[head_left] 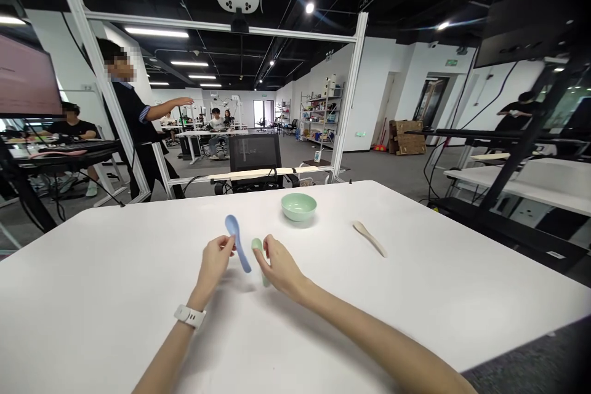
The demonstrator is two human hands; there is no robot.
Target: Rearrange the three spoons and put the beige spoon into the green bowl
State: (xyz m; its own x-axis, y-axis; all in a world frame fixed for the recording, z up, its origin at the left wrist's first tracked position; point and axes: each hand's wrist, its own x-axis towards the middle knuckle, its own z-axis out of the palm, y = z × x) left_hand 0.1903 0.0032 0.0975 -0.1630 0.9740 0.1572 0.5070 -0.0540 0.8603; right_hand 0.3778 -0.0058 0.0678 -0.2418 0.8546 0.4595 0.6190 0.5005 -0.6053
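My left hand [213,263] is closed in a pinch on a blue spoon [237,241], held tilted just above the white table [115,271] with its bowl pointing away from me. Right beside it, my right hand [280,266] grips a pale green spoon [258,248] whose bowl sticks up past the fingers. The two spoons are close together but I cannot tell if they touch. A mint green bowl [298,206] stands on the table behind my hands. To the right lies a beige spoon [369,237], apart from both hands.
A black chair [255,157] stands at the far edge behind a white frame [348,92]. A standing person [133,117] stretches an arm out at the back left; others sit at desks. Another table [521,188] is at the right.
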